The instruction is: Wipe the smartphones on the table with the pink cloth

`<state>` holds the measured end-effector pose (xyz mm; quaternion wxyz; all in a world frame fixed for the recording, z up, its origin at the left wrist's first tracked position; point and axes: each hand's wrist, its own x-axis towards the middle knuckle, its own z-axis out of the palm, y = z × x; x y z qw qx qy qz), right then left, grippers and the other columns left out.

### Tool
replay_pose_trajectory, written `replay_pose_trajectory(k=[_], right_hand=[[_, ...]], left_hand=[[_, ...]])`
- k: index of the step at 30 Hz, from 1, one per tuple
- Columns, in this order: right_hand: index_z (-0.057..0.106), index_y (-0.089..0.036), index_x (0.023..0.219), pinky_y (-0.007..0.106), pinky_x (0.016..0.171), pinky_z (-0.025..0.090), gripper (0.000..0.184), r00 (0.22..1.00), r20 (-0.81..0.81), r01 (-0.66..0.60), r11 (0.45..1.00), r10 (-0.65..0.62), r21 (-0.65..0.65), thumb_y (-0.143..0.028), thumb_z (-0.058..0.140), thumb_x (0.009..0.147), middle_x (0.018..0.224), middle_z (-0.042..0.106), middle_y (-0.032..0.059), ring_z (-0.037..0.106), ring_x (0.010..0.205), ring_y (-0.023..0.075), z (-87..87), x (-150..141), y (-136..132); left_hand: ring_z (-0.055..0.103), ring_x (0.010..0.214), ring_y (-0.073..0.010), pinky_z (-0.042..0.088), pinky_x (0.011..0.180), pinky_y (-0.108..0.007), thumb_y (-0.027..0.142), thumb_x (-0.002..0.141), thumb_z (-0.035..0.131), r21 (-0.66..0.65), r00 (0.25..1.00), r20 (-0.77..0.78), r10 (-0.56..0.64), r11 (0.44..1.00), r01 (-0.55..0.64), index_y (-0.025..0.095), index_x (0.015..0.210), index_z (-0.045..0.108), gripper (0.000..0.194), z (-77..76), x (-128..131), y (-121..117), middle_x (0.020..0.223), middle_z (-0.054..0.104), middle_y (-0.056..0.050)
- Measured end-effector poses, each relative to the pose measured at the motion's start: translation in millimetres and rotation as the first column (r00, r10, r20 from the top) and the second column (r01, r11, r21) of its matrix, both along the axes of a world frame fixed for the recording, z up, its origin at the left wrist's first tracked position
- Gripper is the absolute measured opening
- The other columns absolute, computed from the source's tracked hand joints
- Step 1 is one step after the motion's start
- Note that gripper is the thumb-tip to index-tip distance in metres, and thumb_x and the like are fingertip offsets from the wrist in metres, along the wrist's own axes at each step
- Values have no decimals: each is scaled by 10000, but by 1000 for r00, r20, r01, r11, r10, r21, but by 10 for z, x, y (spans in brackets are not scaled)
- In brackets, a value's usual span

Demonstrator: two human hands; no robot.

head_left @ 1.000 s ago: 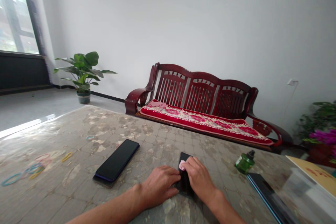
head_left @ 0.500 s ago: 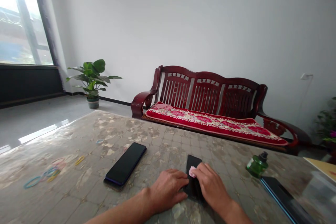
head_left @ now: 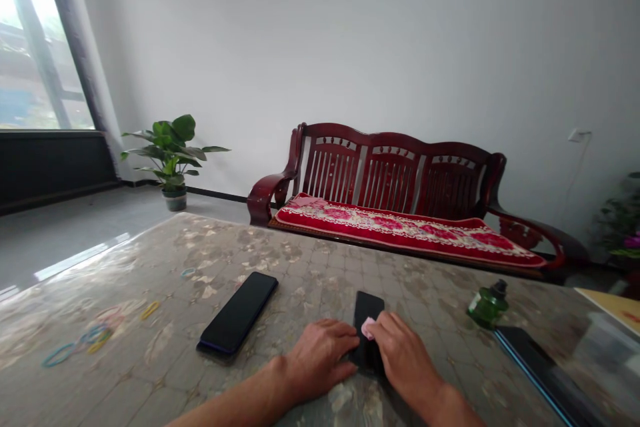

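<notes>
A black smartphone (head_left: pixel 369 303) lies flat on the table between my hands, its lower part partly covered by them. My left hand (head_left: pixel 323 355) rests against the phone's left edge, thumb and fingers holding it in place. Pinched in the fingertips of my right hand (head_left: pixel 404 355) is a small crumpled pink wipe (head_left: pixel 369 328), which touches the dark screen. Whether it is cloth or tissue I cannot tell. Farther left lies a second dark phone (head_left: pixel 239 313). A green bottle with a black top (head_left: pixel 489 305) stands to the right, beside a blue-edged phone (head_left: pixel 543 373).
Several coloured rubber bands (head_left: pixel 90 337) are scattered on the left of the patterned tabletop (head_left: pixel 300 267). A clear plastic container (head_left: pixel 607 347) sits at the right edge. Beyond the table are a red wooden bench (head_left: pixel 390 173) and a potted plant (head_left: pixel 174 153).
The view has shifted slightly. My right hand and the pink wipe stay on the phone screen with hardly any movement. My left hand keeps its place at the phone's edge.
</notes>
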<state>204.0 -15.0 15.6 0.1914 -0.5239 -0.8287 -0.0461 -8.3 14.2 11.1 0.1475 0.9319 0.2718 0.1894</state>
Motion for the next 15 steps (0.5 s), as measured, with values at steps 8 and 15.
replay_pose_trajectory(k=[8,15], right_hand=[[670,-222,922,280,766,386,267,992,-14,123,991,-122,58,-41,474,927,877,611,28,538,875,190,11,-16,283],[634,-243,936,275,763,375,246,998,-56,-12,1000,12,0,-47,486,919,911,595,17,519,875,183,7,-88,-111]], left_hand=[[623,1094,-233,438,1004,-317,274,860,656,-23,1000,-5,10,1000,-10,262,1199,630,340,12,-6,17,1240,657,-21],[625,1077,-214,443,981,-287,253,851,663,-51,1000,18,-9,999,10,274,1172,653,321,68,-10,46,1182,675,-6]])
